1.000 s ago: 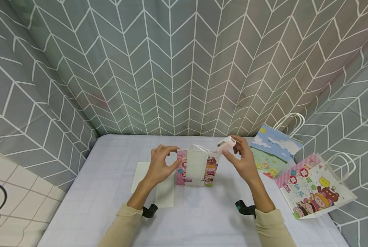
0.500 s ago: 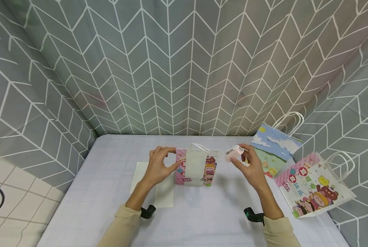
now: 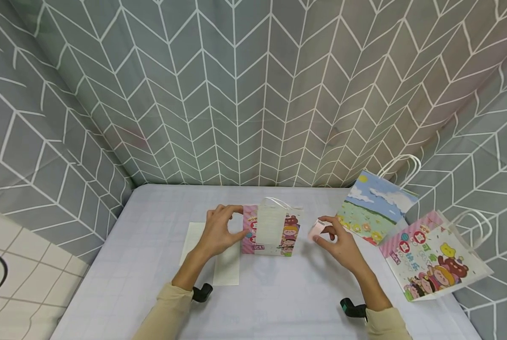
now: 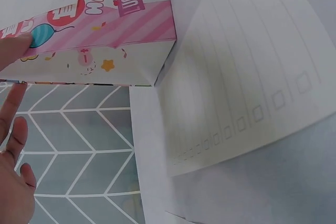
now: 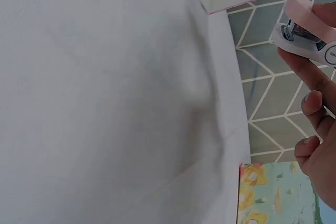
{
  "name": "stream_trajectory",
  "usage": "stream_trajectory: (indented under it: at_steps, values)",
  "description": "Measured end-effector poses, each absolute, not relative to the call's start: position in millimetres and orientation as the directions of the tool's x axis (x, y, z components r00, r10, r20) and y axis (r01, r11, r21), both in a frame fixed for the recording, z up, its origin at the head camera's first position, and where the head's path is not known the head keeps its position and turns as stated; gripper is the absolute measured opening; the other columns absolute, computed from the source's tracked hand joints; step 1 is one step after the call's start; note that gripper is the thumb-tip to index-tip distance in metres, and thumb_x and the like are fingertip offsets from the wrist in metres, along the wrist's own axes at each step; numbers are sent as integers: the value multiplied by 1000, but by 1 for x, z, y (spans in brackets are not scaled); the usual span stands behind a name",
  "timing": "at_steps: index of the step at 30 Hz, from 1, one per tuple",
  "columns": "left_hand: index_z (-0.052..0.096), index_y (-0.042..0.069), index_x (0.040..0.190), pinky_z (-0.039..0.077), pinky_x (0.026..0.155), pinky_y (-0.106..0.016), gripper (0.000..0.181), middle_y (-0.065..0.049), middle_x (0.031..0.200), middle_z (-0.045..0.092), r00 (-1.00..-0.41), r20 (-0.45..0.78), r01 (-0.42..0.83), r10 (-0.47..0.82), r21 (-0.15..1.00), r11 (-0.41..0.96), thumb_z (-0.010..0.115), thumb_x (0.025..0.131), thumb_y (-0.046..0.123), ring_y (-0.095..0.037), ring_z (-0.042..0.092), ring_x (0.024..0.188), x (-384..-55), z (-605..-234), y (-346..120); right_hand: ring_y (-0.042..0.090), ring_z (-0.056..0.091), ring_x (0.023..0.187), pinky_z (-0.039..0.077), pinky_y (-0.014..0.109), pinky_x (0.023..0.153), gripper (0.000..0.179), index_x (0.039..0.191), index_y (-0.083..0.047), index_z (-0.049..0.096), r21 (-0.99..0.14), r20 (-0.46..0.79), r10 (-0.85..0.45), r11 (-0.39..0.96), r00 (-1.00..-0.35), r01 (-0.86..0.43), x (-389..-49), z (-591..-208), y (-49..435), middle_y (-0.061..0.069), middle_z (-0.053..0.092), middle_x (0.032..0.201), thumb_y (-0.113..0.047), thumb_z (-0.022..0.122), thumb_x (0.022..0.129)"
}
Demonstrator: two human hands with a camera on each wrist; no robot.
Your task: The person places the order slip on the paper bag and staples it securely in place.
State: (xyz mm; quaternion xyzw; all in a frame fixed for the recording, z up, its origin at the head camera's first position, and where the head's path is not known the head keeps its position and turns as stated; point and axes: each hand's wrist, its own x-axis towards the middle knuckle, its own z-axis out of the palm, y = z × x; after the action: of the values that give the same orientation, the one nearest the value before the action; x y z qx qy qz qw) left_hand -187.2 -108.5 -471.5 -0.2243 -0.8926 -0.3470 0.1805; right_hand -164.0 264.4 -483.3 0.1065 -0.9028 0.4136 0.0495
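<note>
A small pink and white paper gift bag [image 3: 292, 236] with cartoon figures stands upright near the middle of the table. A cream paper slip [image 3: 270, 225] lies flat against its front, up to the top edge. My left hand [image 3: 216, 234] pinches the bag's left side, thumb on the front and fingers behind. In my right hand [image 3: 342, 246], to the right of the bag and apart from it, a small pink and white stapler [image 5: 307, 27] is held between thumb and fingers. The right wrist view shows the stapler's open front end.
Lined paper sheets [image 3: 227, 269] with small checkboxes lie left of the bag, partly behind my left arm. At the right stand a blue and green landscape gift bag [image 3: 374, 205] and a larger cartoon gift bag [image 3: 432, 264]. A patterned curtain [image 3: 253, 94] closes off the back.
My right hand has drawn the stapler away from the bag's top right corner, moving right and then down toward the table. My left hand keeps its grip on the bag.
</note>
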Motion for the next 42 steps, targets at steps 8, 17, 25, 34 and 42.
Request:
stream_trajectory:
  at_steps: [8,17,25,34,42]
  values:
    - [58,18,133,31,90,-40,69,4,121,67,-854,428,501,296,525,687,90,74,35,-15,54,99,-189,-478,-107,20,45,82,36,31,63,58,139,-21,50,-743,38,-174,654,-984,-144,-161,-492,268,-2,73,100,-38,76,90]
    - [56,20,135,31,92,-42,74,5,124,66,-871,385,479,306,524,704,90,72,37,-15,54,99,-191,-482,-107,21,50,85,39,34,70,58,139,-20,50,-729,-49,-198,678,-979,-100,-151,-498,279,0,73,102,-39,75,89]
    - [54,20,137,31,90,-40,74,5,125,66,-871,399,471,286,515,717,90,74,37,-15,54,98,-196,-484,-107,18,50,80,38,32,67,57,137,-21,52,-702,-94,-181,709,-979,-64,-138,-500,287,-2,72,97,-41,76,89]
    - [53,17,140,30,88,-40,74,1,128,66,-876,424,441,231,506,741,88,78,34,-20,55,104,-202,-484,-106,17,48,81,37,30,67,54,135,-20,56,-696,-82,-154,716,-985,-54,-125,-501,297,-2,70,98,-42,75,89]
    - [51,16,144,30,90,-42,73,-2,131,66,-890,412,410,196,533,740,85,82,32,-22,56,107,-208,-486,-108,12,43,73,33,30,62,51,133,-16,59,-685,-37,-148,724,-988,-83,-124,-504,302,-3,64,98,-42,74,91]
